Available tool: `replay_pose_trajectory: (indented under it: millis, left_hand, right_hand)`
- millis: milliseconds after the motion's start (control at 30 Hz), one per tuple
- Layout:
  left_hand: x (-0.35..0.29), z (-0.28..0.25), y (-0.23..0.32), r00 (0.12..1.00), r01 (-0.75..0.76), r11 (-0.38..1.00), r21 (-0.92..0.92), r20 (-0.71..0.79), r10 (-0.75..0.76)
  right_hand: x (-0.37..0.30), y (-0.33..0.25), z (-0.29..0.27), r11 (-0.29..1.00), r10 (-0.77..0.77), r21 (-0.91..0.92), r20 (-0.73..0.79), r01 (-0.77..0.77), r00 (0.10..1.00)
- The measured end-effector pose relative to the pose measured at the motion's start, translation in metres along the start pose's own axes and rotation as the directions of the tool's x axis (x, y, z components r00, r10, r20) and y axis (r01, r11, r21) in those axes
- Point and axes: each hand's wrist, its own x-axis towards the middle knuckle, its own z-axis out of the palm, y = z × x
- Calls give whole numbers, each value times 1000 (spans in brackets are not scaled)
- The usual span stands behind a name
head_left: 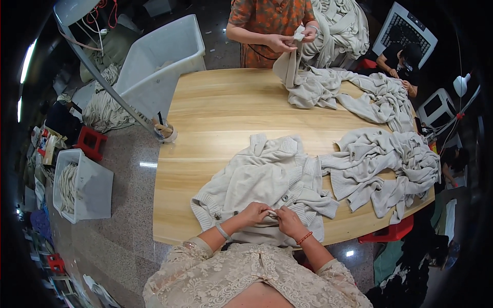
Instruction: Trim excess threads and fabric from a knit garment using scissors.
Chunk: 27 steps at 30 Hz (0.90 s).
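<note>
Hands [255,214] [289,223] close together — both pinching the beige cardigan [264,177]

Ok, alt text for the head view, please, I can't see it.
Left hand and right hand pinch a fold of a cream knitted garment with buttons on a pale wooden table. More cream knitwear lies along the table's right side; opposite, a person in an orange-patterned top holds a similar piece.
</note>
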Motion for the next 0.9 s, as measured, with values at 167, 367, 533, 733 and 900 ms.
replay_pose_trajectory:
  millis: [167, 367, 533, 733, 900]
  left_hand:
    - [-2, -2, 1, 995, -99, 987, 125, 0, 100]
    - [-22, -24, 10, 991, -47, 998, -50, 123, 53]
    - [-21, -20, 4, 998, 11, 978, 211, 64, -25]
    - [-16, -16, -2, 970, -45, 858, 512, -184, 161]
    - [16, 3, 43, 970, -132, 945, 299, -158, 185]
  right_hand:
    - [3, -8, -9, 988, -135, 71, 19, 133, 991]
    - [-12, -19, -11, 995, -55, 83, 71, 49, 996]
    - [-13, -8, -15, 971, 115, -227, 166, -75, 979]
    - [-17, 19, -26, 953, 105, -280, -47, -114, 993]
    - [-28, 27, -23, 974, 134, -159, -163, -160, 977]
